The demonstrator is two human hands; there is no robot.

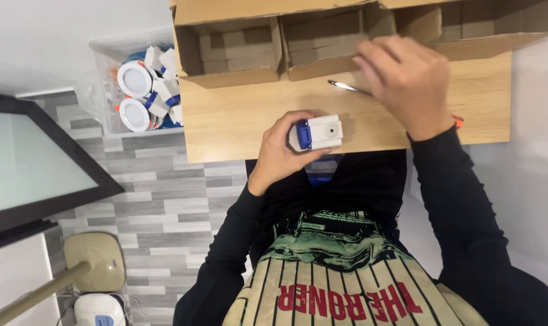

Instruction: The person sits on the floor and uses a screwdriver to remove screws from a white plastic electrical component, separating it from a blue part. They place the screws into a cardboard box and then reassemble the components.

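- Fingers of my left hand (281,151) clamp a small white-and-blue box part (317,133) at the table (238,118) edge.
- My right hand (404,81) hovers loosely spread beside the cardboard box (322,42), over a pen (348,87).

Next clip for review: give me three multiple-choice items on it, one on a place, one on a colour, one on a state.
1. Where is the clear bin of round white lamps?
A. on the floor left of the wooden table
B. on the table
C. inside a cardboard box

2. What colour is the part on the small white unit?
A. red
B. blue
C. green

3. What is the left hand doing?
A. resting flat
B. gripping the unit
C. holding a pen

Answers: 1 A, it stands beside the table edge. 2 B, a blue piece shows at its left end. 3 B, its fingers wrap the unit.
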